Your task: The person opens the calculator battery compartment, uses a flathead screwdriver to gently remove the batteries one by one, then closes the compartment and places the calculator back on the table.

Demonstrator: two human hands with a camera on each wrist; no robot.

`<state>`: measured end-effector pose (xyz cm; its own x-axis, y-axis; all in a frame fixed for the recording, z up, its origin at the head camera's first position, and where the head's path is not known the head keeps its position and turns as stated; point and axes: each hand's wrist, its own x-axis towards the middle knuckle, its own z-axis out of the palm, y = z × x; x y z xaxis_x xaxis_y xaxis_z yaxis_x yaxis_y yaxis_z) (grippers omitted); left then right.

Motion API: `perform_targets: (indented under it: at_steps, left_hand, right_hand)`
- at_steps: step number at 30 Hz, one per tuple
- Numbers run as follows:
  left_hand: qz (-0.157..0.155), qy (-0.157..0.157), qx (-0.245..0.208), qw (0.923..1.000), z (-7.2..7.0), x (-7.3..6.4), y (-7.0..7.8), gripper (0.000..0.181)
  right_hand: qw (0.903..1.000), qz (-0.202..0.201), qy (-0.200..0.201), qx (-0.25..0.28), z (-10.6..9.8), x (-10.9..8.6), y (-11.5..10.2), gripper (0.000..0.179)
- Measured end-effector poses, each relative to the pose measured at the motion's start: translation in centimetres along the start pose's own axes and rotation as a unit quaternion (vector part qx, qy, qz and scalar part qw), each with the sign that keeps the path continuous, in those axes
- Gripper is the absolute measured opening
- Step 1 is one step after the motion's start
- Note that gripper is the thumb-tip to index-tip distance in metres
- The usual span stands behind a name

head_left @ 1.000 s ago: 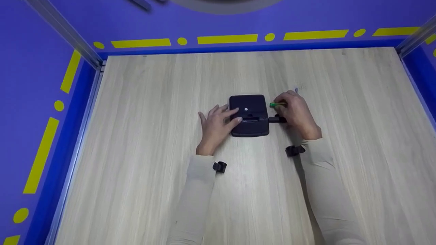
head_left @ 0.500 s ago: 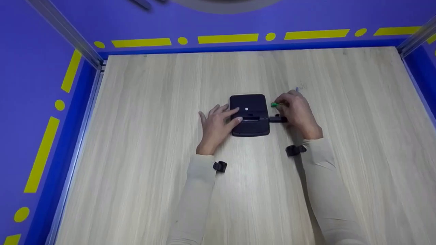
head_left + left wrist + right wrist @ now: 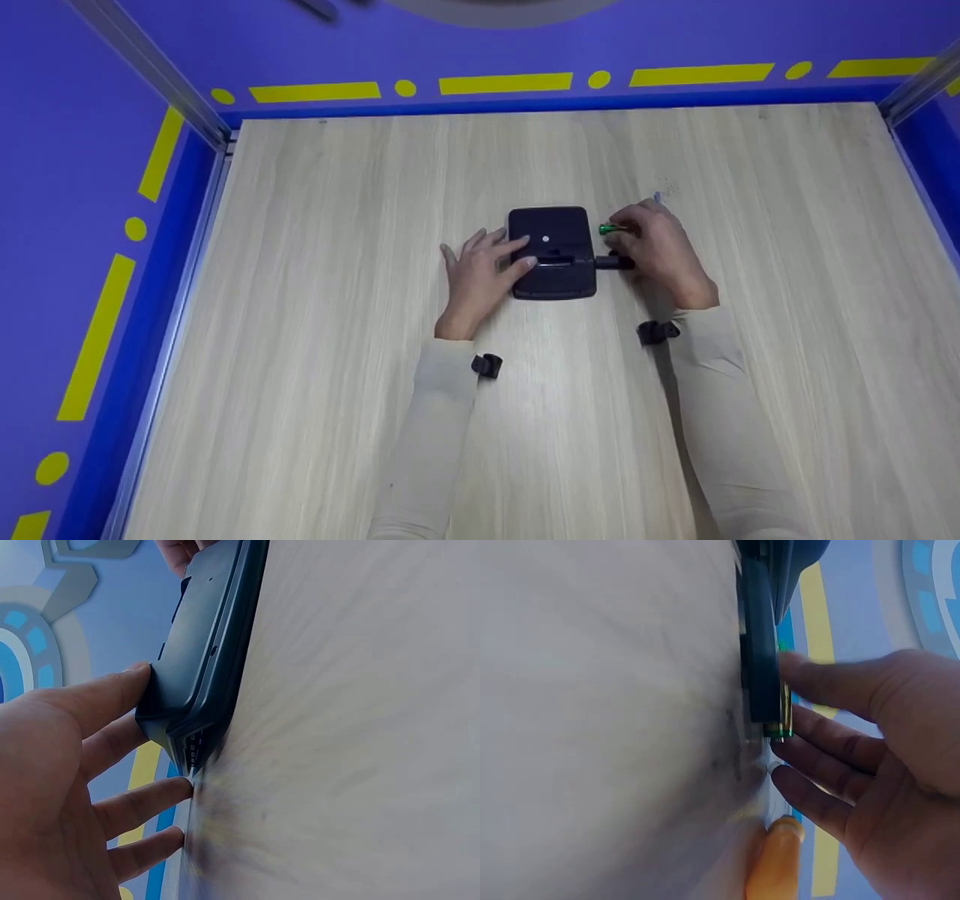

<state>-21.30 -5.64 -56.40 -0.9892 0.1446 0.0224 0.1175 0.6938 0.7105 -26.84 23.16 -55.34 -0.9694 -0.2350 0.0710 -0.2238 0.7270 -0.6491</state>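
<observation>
A flat black device [image 3: 556, 283] with a slot and a small white dot lies on the wooden table. My left hand [image 3: 478, 281] rests at its left side. Its thumb and index finger reach onto the device, while the other fingers spread out toward the tabletop. Right of the device, my right hand [image 3: 658, 244] pinches a small green-and-gold battery [image 3: 605, 229] between thumb and fingers. A short dark bar [image 3: 609, 262] extends from the device's right side under that hand; in the right wrist view this bar [image 3: 760, 652] partly covers the battery [image 3: 785, 709].
An orange round-ended object [image 3: 776, 862] shows below the right fingers in the right wrist view. A small bluish piece [image 3: 658, 196] lies just beyond the right hand. Blue walls with yellow marks [image 3: 506, 83] border the table [image 3: 337, 300].
The head view shifts slightly. My right hand makes only a small finger movement with the battery; the left hand and the device keep their places.
</observation>
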Motion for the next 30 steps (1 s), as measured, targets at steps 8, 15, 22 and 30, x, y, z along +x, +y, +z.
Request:
perform_targets:
  at_steps: [8,15,22,30]
  left_hand:
    - [0.005,0.005,-0.007,0.9999,0.1,0.0,0.1,0.046]
    - [0.004,0.003,-0.006,1.0000,0.1,0.0,0.1,0.046]
    - [0.002,0.002,0.004,1.0000,0.1,0.0,0.0,0.046]
    - [0.005,0.003,0.003,1.0000,0.0,0.0,-0.1,0.047]
  right_hand:
    - [0.9991,-0.029,0.031,-0.001,-1.0,-0.8,-0.4,0.022]
    - [0.9982,-0.056,0.021,0.005,-1.7,-1.5,-1.4,0.016]
    - [0.9982,-0.034,-0.047,-0.018,-1.6,-1.9,-2.0,0.018]
    - [0.9936,-0.034,-0.088,-0.062,-1.0,-2.0,-1.9,0.020]
